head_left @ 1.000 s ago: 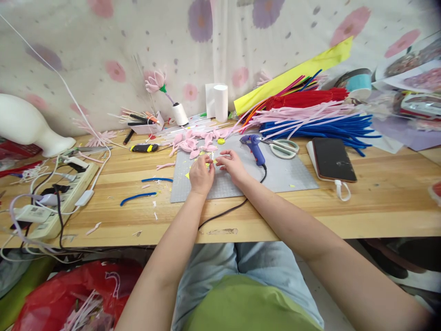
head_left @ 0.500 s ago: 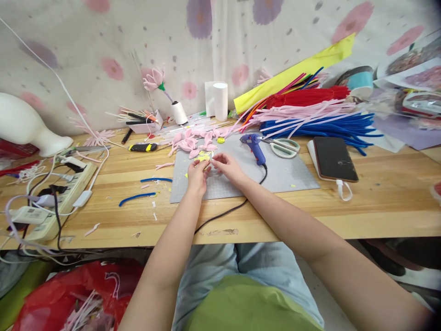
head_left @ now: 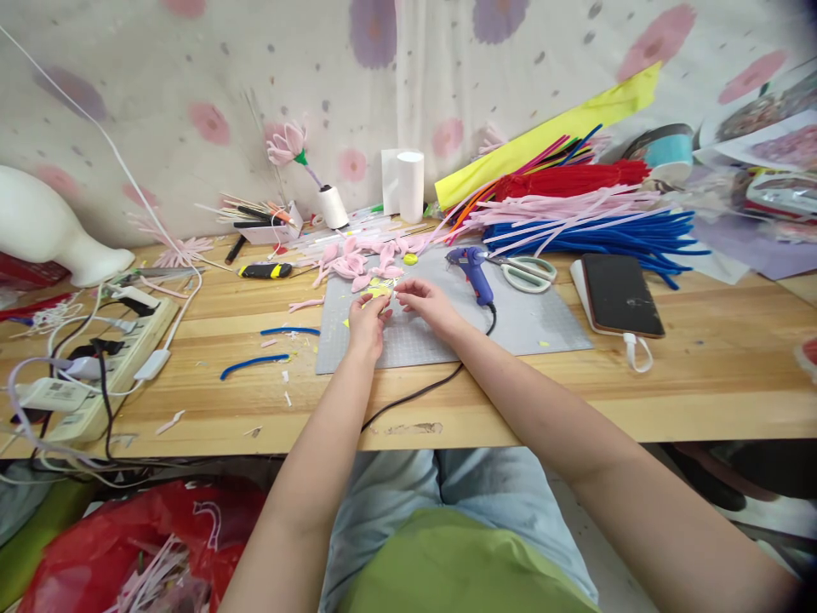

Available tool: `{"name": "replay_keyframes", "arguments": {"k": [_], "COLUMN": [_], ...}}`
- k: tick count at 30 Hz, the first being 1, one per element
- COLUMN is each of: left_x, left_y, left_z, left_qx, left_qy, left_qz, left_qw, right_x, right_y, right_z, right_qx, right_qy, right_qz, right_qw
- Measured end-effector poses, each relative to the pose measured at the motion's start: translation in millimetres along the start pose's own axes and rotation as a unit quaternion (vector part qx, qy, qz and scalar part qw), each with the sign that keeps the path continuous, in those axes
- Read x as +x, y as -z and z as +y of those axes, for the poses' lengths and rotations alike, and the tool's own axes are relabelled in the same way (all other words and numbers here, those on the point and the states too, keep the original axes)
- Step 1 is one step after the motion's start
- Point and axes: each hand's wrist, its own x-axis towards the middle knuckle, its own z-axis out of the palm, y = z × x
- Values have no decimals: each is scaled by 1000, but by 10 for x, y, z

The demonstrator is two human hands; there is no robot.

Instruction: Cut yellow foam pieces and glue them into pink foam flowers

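Note:
My left hand (head_left: 368, 323) is closed over the left part of the grey cutting mat (head_left: 421, 345), its fingers pinched on something too small to name. Close beside it, my right hand (head_left: 426, 305) also pinches, its fingertips at a tiny whitish bit between the hands. Small yellow scraps (head_left: 378, 290) lie just behind the left fingers. Beyond the hands, pink fuzzy petal shapes (head_left: 351, 266) are gathered at the mat's back edge, with a small yellow piece (head_left: 409, 259) beside them. A blue glue gun (head_left: 471, 271) rests on the mat to the right of my right hand.
Scissors (head_left: 528, 273) lie behind the glue gun. Bundles of blue pipe cleaners (head_left: 593, 238) and other colours fill the back right. A black phone-like device (head_left: 622, 294) sits at right. Left are a utility knife (head_left: 265, 270), blue stems (head_left: 255, 363) and a power strip (head_left: 118, 375).
My left hand has shifted slightly left and turned, with its fingers now lower around the small piece. My right hand has moved slightly left and stays close to it.

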Motion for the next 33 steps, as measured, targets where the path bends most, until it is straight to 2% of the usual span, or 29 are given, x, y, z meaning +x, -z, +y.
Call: {"name": "replay_keyframes", "arguments": {"k": [7,13,17,20,24,26,30,33], "left_x": [-27,-62,-65,-62,-46,-21,37,28], "left_y": [-14,-33,-29,-21,-8,5,50,43], "left_z": [46,34,9,21,63,73,58,12], "left_qx": [-16,28,70,67,6,-24,-82,-56], "left_qy": [40,26,1,-5,6,3,-30,-48], "left_qz": [6,2,-6,-16,-29,-15,61,33], "left_qw": [999,999,998,998,1000,1000,994,997], "right_x": [-4,-1,-5,-10,-5,1,13,26], "right_y": [20,9,26,23,0,-6,5,12], "right_z": [-3,9,2,-16,-27,-28,-49,-75], "right_qx": [-22,-42,-39,-2,85,112,155,193], "right_qy": [7,7,-1,-5,-33,-47,-66,-80], "right_qz": [-37,-37,-12,9,40,49,62,67], "right_qw": [999,998,999,1000,995,991,984,976]}}
